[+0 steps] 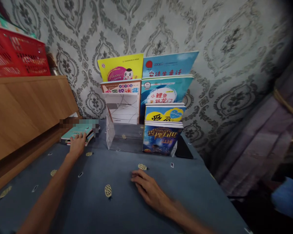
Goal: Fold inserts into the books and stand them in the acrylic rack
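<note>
At the left, my left hand (77, 145) rests its fingertips on the near part of a teal book (78, 129). This book lies flat on top of a small stack; whether the thumb is under its edge I cannot make out. My right hand (148, 188) hovers over or rests on the blue tablecloth (122, 208) with loosely bent fingers and nothing in them. Beyond it stands a clear tiered book rack (110, 136). Its right column holds a dark blue book (161, 139) in front, with several others behind. In the left column a white book (123, 109) stands before taller ones, above a bare front tier.
A wooden shelf unit (31, 110) borders the table on the left, with a red basket (17, 53) on top. A flat black object (184, 149) lies right of the rack. Patterned wallpaper (224, 65) rises behind, and a curtain (256, 130) hangs at the right.
</note>
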`<state>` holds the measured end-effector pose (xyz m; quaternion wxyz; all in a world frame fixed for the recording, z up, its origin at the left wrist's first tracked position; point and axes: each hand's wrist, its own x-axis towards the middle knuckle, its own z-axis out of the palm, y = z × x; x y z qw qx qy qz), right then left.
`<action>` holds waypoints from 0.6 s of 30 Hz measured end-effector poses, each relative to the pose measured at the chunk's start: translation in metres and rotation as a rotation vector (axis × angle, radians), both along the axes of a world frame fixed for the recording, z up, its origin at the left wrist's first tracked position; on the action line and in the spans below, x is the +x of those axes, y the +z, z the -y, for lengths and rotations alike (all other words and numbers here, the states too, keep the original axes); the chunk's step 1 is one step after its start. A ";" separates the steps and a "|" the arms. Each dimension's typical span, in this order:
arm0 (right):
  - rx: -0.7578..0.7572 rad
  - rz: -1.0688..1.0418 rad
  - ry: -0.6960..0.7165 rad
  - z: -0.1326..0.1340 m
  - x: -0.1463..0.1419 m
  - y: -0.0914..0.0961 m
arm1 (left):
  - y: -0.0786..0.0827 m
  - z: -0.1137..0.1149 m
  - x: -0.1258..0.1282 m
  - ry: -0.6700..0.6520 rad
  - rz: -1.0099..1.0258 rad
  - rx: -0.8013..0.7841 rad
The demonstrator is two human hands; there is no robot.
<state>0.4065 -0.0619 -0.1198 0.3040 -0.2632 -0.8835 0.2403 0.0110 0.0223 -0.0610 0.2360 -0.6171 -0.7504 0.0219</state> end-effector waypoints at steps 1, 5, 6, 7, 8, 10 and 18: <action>-0.003 0.005 0.001 0.000 0.000 0.000 | 0.000 0.001 0.001 0.001 -0.006 0.003; -0.007 0.007 0.002 0.000 0.000 -0.002 | -0.002 0.006 0.007 -0.001 -0.040 0.016; -0.007 0.005 0.004 0.000 0.000 -0.003 | -0.003 0.007 0.009 -0.002 -0.052 0.018; -0.006 0.005 0.006 -0.001 0.001 -0.004 | -0.003 0.008 0.011 -0.002 -0.063 0.020; -0.007 0.009 0.007 -0.001 0.001 -0.005 | -0.004 0.010 0.013 -0.002 -0.074 0.022; -0.007 0.022 0.006 -0.001 0.001 -0.007 | -0.004 0.013 0.017 0.004 -0.099 0.021; -0.008 0.023 0.008 0.001 0.001 -0.002 | -0.009 0.039 0.044 -0.054 -0.177 0.019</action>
